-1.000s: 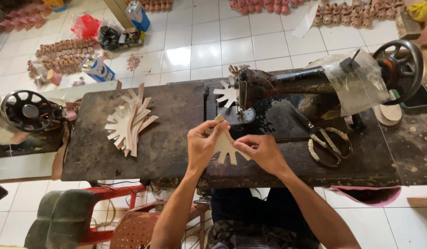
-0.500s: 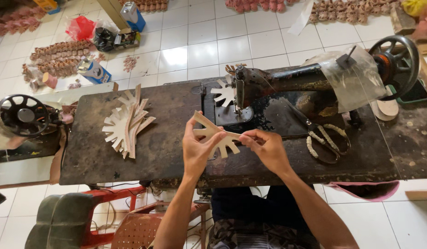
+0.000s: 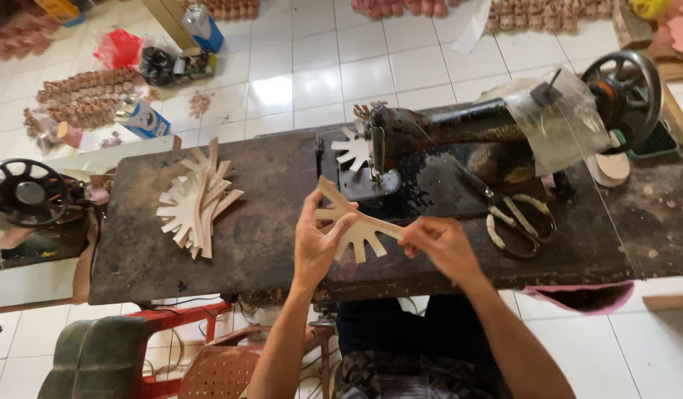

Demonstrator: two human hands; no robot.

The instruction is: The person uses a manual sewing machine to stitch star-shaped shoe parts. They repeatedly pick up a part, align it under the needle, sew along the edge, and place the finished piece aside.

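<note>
**Comb-shaped cutout lifted before the sewing machine**

Both hands now pinch a pale comb-shaped cutout (image 3: pixel 352 225), raised and spread flatter than a moment ago: left hand (image 3: pixel 317 244) closed on one end, right hand (image 3: pixel 439 244) on the other. Sewing machine (image 3: pixel 460 140) just beyond; stacked cutouts (image 3: pixel 196 201) on the desk (image 3: pixel 268 222), left.

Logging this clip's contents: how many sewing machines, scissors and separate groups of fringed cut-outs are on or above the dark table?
Sewing machine: 1
Scissors: 1
Cut-out held in both hands: 1
Cut-out at the needle: 1
Stack of cut-outs: 1
Total: 5
</note>
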